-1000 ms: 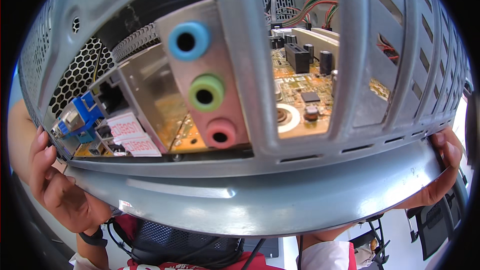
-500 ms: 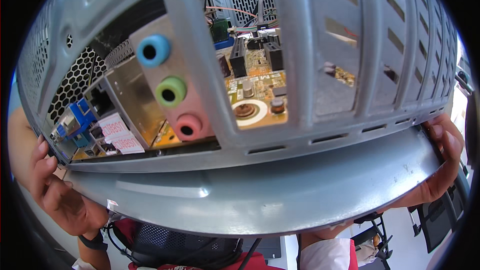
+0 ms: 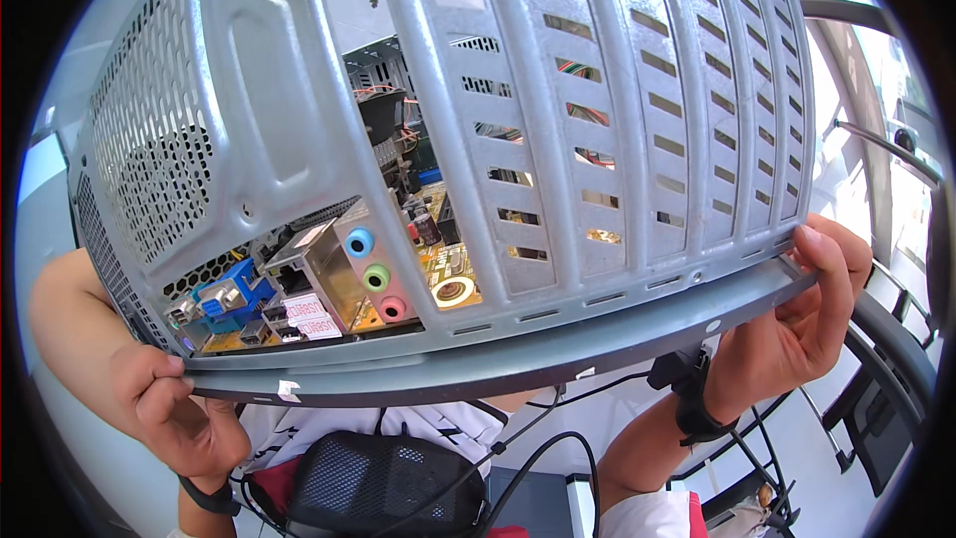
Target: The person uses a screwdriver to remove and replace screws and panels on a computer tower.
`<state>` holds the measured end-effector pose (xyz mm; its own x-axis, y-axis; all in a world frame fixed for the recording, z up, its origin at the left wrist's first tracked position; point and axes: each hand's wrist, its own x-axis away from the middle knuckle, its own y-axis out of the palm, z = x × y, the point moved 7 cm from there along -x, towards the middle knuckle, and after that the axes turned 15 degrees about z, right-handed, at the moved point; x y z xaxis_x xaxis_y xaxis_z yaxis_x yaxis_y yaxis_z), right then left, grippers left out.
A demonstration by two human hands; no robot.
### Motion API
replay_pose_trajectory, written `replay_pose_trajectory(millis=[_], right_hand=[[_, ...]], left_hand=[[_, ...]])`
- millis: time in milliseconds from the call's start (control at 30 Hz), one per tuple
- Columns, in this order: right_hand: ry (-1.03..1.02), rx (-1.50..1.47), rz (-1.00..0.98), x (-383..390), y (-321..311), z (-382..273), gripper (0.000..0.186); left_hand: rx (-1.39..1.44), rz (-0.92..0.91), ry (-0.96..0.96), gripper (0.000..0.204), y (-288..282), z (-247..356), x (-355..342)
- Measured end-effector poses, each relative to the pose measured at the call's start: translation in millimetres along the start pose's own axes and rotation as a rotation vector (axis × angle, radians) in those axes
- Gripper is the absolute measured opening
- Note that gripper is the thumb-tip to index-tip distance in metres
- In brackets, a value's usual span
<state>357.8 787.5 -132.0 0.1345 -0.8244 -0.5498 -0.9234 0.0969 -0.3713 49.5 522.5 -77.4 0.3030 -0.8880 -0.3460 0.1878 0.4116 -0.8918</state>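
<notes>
A grey metal computer case [image 3: 588,120] fills the upper middle, its rear side facing me. Along its lower edge lies a metal side panel [image 3: 478,364] with a dark rim. My left hand [image 3: 179,408] is closed on the left corner of the panel, thumb up against the case's edge. At the right corner, my right hand [image 3: 797,324] pinches panel and case edge together. Through openings in the case show a yellow circuit board [image 3: 448,264], blue, green and pink audio jacks [image 3: 375,277] and a blue video port [image 3: 224,296].
Below the panel is a black mesh-covered pouch [image 3: 388,478], with black cables [image 3: 533,473] hanging beside it. Dark chair frames [image 3: 886,389] stand at the right. A bare limb [image 3: 85,304] passes behind the case at left; whose it is I cannot tell.
The case has moved farther from the camera and tilted, showing more of its slotted back. The visible strip of the panel has narrowed. Both hands still hold the corners.
</notes>
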Motion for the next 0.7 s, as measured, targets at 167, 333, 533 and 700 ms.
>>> replay_pose_trajectory(millis=[167,333,533,700], right_hand=[[0.045,-0.066,0.054,-0.4,-0.7,4.1,0.046],[0.150,-0.239,0.173,20.5,8.3,13.3,0.063],[0.287,-0.224,0.219,55.9,23.5,35.5,0.070],[0.508,-0.206,0.171,119.5,50.5,70.8,0.060]], left_hand=[[-0.019,0.017,0.016,0.028,-2.9,3.8,-9.3],[-0.071,0.053,0.033,0.032,3.7,1.7,2.2],[-0.066,0.055,0.058,0.031,12.6,-8.7,27.1],[-0.112,0.080,0.078,0.033,28.2,-27.4,48.1]])
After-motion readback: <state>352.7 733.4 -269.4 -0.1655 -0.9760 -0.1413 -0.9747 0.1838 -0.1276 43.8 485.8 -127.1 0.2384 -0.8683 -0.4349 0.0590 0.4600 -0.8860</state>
